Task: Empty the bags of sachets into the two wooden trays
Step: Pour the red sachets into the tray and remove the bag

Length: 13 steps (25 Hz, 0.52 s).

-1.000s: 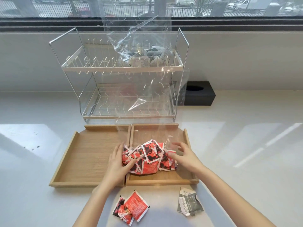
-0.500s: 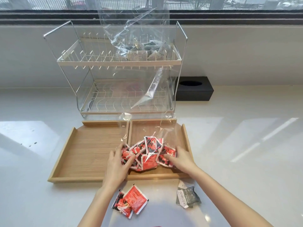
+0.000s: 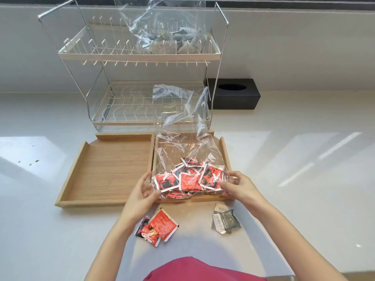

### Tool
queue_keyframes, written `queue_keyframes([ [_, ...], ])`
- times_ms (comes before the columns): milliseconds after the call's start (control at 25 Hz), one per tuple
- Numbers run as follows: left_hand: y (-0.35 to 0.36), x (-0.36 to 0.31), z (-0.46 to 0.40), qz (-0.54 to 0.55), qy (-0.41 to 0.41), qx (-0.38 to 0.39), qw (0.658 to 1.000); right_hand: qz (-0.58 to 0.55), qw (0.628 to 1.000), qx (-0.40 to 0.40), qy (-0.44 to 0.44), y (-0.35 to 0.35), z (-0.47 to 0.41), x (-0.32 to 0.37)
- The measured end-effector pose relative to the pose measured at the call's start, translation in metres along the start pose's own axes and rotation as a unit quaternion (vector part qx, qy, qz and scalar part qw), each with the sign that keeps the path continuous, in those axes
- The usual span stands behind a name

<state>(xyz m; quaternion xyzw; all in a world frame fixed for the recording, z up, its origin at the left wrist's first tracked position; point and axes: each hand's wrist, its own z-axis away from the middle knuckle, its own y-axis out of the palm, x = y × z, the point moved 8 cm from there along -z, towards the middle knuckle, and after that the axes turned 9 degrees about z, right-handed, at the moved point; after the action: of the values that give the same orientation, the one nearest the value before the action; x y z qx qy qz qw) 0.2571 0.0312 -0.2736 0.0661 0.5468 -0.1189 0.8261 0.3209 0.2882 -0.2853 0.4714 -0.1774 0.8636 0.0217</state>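
This looks like a kitchen or pantry counter in a home or an office. A two-tier wire dish rack (image 3: 142, 55) stands on a pale, glossy countertop (image 3: 304, 179) against a plain white wall (image 3: 304, 47), with a black tissue box (image 3: 233, 94) just beside the rack. A dark window frame (image 3: 294, 4) runs along the top of the wall.

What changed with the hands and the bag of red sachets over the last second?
Both hands shifted outward: the left hand and right hand now grip the near corners of the clear bag of red sachets over the right wooden tray. The left wooden tray and loose sachets stayed put.
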Motion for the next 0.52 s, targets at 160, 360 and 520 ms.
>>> queue_keyframes([
  [160, -0.009, -0.005, 0.003, -0.043, 0.032, -0.062, 0.997, 0.072, 0.997, -0.011, -0.011, -0.005, 0.009, -0.003],
  [360, -0.016, -0.028, 0.016, -0.16, 0.136, -0.095, 0.973, -0.006, 0.999, -0.032, -0.032, -0.018, 0.023, 0.013],
  [520, -0.015, -0.057, 0.024, -0.13, 0.186, -0.108, 0.968, -0.092, 0.989, -0.042, -0.104, -0.037, 0.036, 0.055],
])
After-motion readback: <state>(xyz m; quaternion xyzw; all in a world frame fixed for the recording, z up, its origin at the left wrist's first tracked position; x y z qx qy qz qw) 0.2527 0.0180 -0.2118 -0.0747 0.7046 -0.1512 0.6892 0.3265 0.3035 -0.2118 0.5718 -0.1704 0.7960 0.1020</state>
